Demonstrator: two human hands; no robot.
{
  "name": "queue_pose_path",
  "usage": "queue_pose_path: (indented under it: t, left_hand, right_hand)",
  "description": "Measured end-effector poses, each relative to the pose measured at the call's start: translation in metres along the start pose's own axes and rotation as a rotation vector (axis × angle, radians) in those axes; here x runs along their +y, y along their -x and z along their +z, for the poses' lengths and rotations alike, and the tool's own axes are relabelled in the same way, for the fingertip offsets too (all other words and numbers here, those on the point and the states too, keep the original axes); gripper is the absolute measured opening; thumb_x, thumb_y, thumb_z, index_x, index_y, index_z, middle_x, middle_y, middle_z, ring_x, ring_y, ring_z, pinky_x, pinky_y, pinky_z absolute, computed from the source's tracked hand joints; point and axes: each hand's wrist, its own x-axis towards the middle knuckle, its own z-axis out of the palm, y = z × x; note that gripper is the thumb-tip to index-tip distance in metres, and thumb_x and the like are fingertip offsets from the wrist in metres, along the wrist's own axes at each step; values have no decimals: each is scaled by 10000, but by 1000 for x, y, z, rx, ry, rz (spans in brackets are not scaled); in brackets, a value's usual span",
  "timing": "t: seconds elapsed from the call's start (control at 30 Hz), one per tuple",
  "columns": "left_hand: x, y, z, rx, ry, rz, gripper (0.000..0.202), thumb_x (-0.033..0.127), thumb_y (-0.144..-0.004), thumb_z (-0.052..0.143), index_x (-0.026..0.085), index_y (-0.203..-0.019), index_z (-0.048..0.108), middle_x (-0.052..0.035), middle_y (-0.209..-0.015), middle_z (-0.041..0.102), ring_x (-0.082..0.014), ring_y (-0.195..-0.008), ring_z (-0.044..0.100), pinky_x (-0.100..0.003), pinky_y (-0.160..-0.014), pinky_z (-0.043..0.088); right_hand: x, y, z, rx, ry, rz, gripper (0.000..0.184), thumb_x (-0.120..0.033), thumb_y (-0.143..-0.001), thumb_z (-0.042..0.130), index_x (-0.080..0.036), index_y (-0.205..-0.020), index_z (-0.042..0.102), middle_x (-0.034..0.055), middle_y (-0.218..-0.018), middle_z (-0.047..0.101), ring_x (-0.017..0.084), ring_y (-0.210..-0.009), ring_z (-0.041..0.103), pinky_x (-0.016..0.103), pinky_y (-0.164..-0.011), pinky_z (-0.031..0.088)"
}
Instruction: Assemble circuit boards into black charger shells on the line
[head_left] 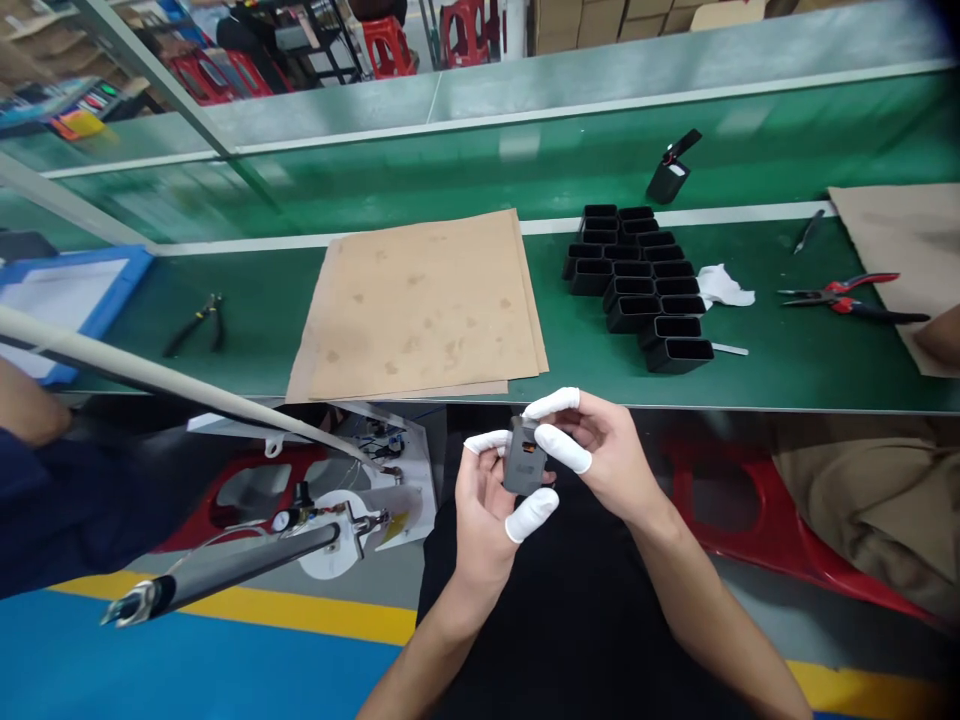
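A small dark grey plastic casing (526,462) with an orange-lit slot is held up over my lap, just off the table's front edge. Thumb and fingers of my left hand (484,515) grip it from the left and below. My right hand (611,450) is closed at its upper right corner, thumb and forefinger pinching near the top; whether they also hold a smaller piece I cannot tell. White finger cots cover the thumb and forefinger of each hand. Beyond my hands lie brown paper sheets (427,310).
Several open black cases (634,270) stand grouped on the green table (592,385), beside white tissue (724,287). Red-handled pliers (840,295) lie right, black cutters (199,325) left. A pale hose (187,378) crosses at left. Co-workers' arms show at both sides.
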Motion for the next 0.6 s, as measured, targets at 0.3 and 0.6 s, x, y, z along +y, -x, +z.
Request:
queue_pose_path:
  t: [0.3, 0.6]
  left_hand:
    - [2, 1, 10, 46, 4, 44, 508, 413, -801, 908, 236, -1181, 621, -80, -1191, 669, -260, -1081, 729, -489, -974, 652]
    - [1, 0, 14, 54, 49, 85, 471, 361, -793, 918, 228, -1152, 645, -52, -1098, 683, -216, -960, 745, -449, -947, 658]
  right_hand:
    - [4, -3, -4, 1, -88, 17, 269, -395, -837, 887, -209, -1007, 796, 40, -923, 783, 177, -814, 757, 317, -760, 667]
    - [-2, -2, -5, 17, -139, 70, 305, -422, -801, 918, -208, -976, 787, 47, -922, 783, 188, -816, 752, 295, -671, 650]
